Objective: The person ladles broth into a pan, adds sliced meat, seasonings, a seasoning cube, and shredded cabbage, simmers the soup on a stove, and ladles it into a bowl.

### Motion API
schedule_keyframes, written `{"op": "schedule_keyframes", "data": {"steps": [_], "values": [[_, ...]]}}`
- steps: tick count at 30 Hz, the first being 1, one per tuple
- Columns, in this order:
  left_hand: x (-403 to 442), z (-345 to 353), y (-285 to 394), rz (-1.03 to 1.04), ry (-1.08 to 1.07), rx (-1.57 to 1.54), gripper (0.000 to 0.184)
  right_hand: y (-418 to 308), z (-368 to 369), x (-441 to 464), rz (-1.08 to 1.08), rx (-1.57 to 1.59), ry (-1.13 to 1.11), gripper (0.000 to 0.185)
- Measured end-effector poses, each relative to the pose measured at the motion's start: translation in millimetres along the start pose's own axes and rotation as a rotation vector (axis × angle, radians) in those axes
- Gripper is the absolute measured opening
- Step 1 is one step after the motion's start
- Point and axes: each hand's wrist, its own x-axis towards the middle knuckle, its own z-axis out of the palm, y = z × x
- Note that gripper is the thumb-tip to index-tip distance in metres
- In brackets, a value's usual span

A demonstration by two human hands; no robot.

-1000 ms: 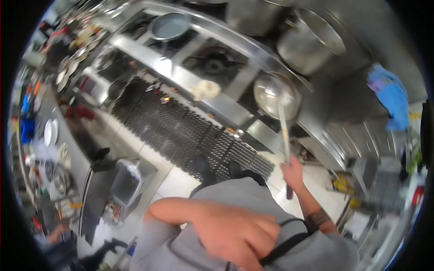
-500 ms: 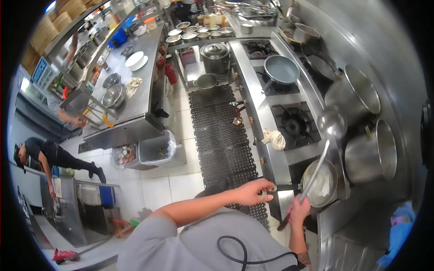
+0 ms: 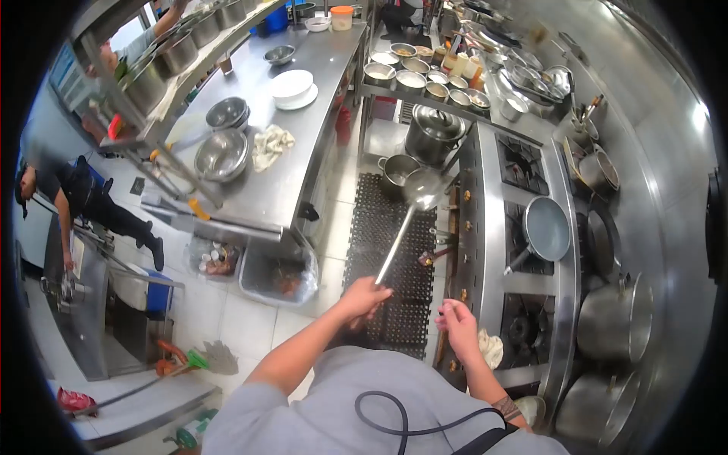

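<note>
My left hand (image 3: 365, 300) is closed around the handle of a long metal ladle (image 3: 396, 244). The ladle's round bowl hangs over the black floor mat, near a small pot (image 3: 398, 171) at the mat's far end. To the right, my right hand (image 3: 453, 312) is raised beside the stove's front edge, fingers apart and slightly curled, touching nothing. A crumpled white cloth (image 3: 491, 349) lies on the stove edge just beyond it. A blue-grey pan (image 3: 546, 228) rests on a burner.
A steel counter (image 3: 262, 182) on the left holds bowls, white plates and a cloth. Below it stands a lined bin (image 3: 279, 277). Large pots (image 3: 615, 320) line the stove's right side. A person (image 3: 91, 199) bends at the far left. Filled containers (image 3: 410, 79) stand ahead.
The ladle has passed from my right hand to my left and moved left, away from the stove. My right hand has let go. The view has turned toward the aisle.
</note>
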Motion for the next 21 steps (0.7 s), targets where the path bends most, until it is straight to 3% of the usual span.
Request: {"op": "schedule_keyframes", "data": {"steps": [2,5,8,10,13,14,21], "values": [[8.7,-45.4,-0.7,-0.055,0.035,-0.001,0.024,-25.2,24.5,34.0,0.131,-0.112,-0.159,0.037],[22.4,-97.5,2.9,-0.118,0.007,0.054,0.025,-49.2,45.6,100.9,0.028,-0.276,-0.244,0.04],[52.1,-129.2,30.1,-0.092,0.034,0.226,0.028,-70.5,57.6,180.7,-0.096,-0.333,-0.321,0.043],[78.8,-142.5,60.8,-0.199,0.159,0.41,0.027,-81.1,58.4,244.4,-0.157,-0.431,-0.305,0.043],[141.2,-157.9,70.5,-0.137,0.252,0.688,0.038,-133.7,54.2,333.5,-0.021,-0.353,-0.313,0.039],[162.3,-160.4,77.3,-0.09,0.305,0.865,0.042,-127.7,47.7,380.9,-0.13,-0.331,-0.313,0.038],[281.0,-153.4,211.5,-0.217,0.297,0.779,0.044,-214.5,20.1,732.7,-0.17,-0.062,-0.106,0.022]]}}
